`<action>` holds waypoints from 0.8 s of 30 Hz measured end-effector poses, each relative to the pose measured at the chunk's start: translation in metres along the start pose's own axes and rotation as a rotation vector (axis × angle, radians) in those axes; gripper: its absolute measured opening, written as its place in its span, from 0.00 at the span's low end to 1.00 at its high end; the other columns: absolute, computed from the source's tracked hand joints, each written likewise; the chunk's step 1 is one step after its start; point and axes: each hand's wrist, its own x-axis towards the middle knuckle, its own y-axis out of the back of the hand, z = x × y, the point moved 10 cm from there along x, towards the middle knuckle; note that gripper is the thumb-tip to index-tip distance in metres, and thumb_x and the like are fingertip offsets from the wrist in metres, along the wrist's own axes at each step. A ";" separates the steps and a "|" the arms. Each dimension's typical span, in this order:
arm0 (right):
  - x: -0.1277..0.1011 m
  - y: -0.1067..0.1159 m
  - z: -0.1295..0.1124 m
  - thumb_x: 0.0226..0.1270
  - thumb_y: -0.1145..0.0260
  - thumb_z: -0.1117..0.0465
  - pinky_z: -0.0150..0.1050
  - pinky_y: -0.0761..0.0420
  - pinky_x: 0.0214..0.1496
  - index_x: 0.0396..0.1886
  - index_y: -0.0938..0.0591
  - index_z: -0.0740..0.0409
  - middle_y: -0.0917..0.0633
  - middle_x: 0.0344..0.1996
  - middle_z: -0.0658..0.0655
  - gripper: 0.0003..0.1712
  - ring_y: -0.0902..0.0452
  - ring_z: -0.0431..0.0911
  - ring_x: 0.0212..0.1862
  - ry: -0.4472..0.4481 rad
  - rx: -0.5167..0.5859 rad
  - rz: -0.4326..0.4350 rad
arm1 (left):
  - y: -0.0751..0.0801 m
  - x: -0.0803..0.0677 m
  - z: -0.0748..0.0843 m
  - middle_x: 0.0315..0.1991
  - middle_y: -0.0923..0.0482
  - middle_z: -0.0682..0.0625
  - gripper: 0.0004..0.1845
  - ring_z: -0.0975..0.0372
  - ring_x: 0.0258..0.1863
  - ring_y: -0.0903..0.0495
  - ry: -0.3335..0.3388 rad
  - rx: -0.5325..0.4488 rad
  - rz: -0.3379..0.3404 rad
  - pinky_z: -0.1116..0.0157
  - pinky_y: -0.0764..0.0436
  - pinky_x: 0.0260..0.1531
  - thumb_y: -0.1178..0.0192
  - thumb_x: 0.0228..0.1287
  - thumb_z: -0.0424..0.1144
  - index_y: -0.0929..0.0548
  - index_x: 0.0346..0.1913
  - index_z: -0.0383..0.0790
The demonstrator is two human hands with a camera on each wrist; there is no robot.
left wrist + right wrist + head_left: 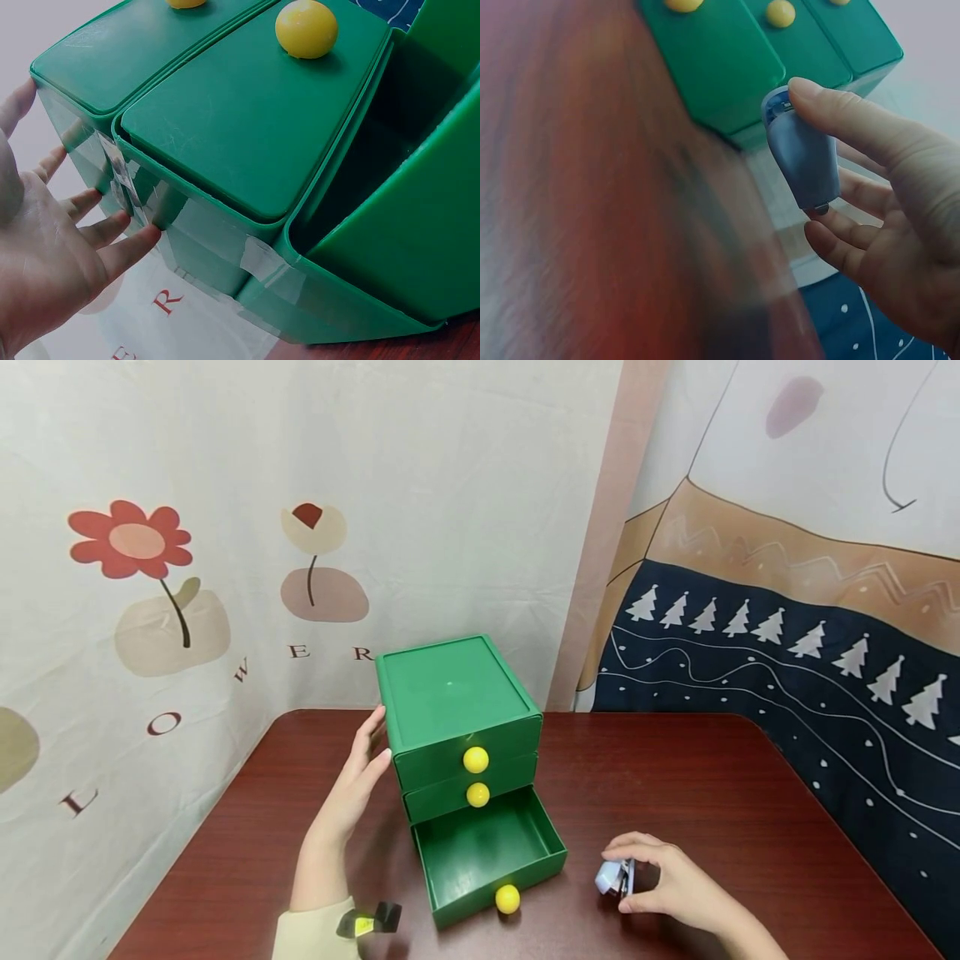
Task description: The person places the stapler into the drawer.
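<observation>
A green cabinet (457,693) with three drawers, each with a round yellow knob, stands on the table. Its bottom drawer (487,843) is pulled out toward me; the upper two are closed. My left hand (357,781) rests with extended, spread fingers along the cabinet's left side, fingertips at the wall in the left wrist view. To the right of the drawer, my right hand (660,877) pinches a small light-blue stapler (615,877) between thumb and fingers. Up close, the stapler (804,154) shows a rounded blue body with a bit of metal at its ends.
The dark red-brown table (675,777) extends around the cabinet on both sides. Behind it hangs a printed cloth (465,485) with flowers and letters, and a navy cloth with white trees (772,627) at the right. Clear tape (270,262) runs across the cabinet's side.
</observation>
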 end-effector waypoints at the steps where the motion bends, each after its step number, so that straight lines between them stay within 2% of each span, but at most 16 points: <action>1: 0.003 0.001 -0.002 0.50 0.23 0.62 0.33 0.27 0.48 0.54 0.19 0.57 0.21 0.49 0.53 0.28 0.26 0.41 0.49 0.007 -0.012 0.009 | 0.000 0.000 0.000 0.74 0.57 0.49 0.31 0.51 0.71 0.58 0.001 0.000 0.001 0.41 0.55 0.62 0.58 0.77 0.37 0.55 0.76 0.49; 8: 0.025 0.002 -0.012 0.48 0.21 0.62 0.35 0.25 0.46 0.53 0.18 0.50 0.21 0.49 0.50 0.29 0.26 0.41 0.49 0.008 -0.064 0.041 | -0.001 -0.001 0.001 0.74 0.57 0.49 0.31 0.53 0.71 0.58 0.001 0.001 -0.003 0.42 0.54 0.63 0.58 0.77 0.38 0.55 0.76 0.50; 12: 0.038 0.000 -0.019 0.48 0.21 0.63 0.37 0.23 0.45 0.53 0.18 0.50 0.21 0.49 0.49 0.29 0.26 0.41 0.49 0.007 -0.065 0.054 | -0.001 -0.001 0.002 0.74 0.58 0.50 0.31 0.52 0.71 0.58 0.002 0.004 -0.006 0.41 0.54 0.62 0.58 0.77 0.37 0.55 0.76 0.50; 17: 0.053 -0.002 -0.026 0.46 0.20 0.62 0.38 0.23 0.44 0.52 0.17 0.50 0.21 0.49 0.49 0.29 0.26 0.42 0.48 0.025 -0.084 0.083 | -0.001 -0.001 0.002 0.74 0.57 0.49 0.31 0.52 0.71 0.58 0.005 0.003 -0.001 0.41 0.54 0.62 0.58 0.77 0.38 0.55 0.76 0.51; 24: 0.072 -0.013 -0.030 0.48 0.21 0.54 0.40 0.23 0.49 0.52 0.17 0.56 0.21 0.51 0.50 0.29 0.26 0.44 0.51 -0.024 -0.067 0.076 | 0.000 -0.001 0.001 0.74 0.57 0.48 0.31 0.51 0.71 0.58 0.010 0.007 -0.001 0.41 0.53 0.62 0.59 0.77 0.38 0.56 0.76 0.50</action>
